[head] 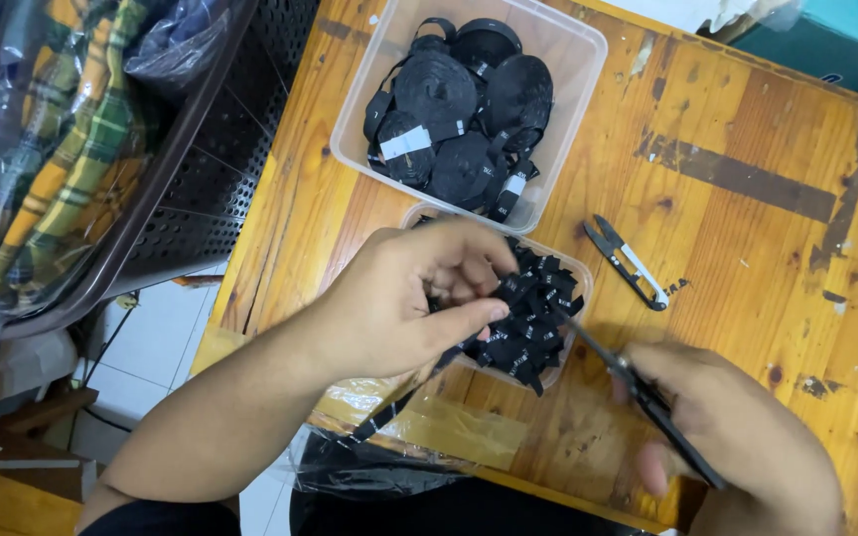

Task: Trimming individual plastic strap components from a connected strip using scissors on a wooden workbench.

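Observation:
My left hand (404, 293) pinches a black label ribbon (389, 409) over a small clear tub (576, 266) filled with cut black labels (533, 318). The ribbon trails down from my fingers toward the table's near edge. My right hand (737, 437), blurred, grips black scissors (638, 392) whose blades point up-left at the ribbon end by my left thumb. A larger clear tub (374, 60) behind holds several rolls of black label ribbon (464, 109).
A small thread snipper (630, 263) lies on the worn wooden table (767, 218) right of the tubs. A dark perforated bin (201, 169) with bagged plaid cloth (71, 139) stands at the left. White tiled floor shows below left.

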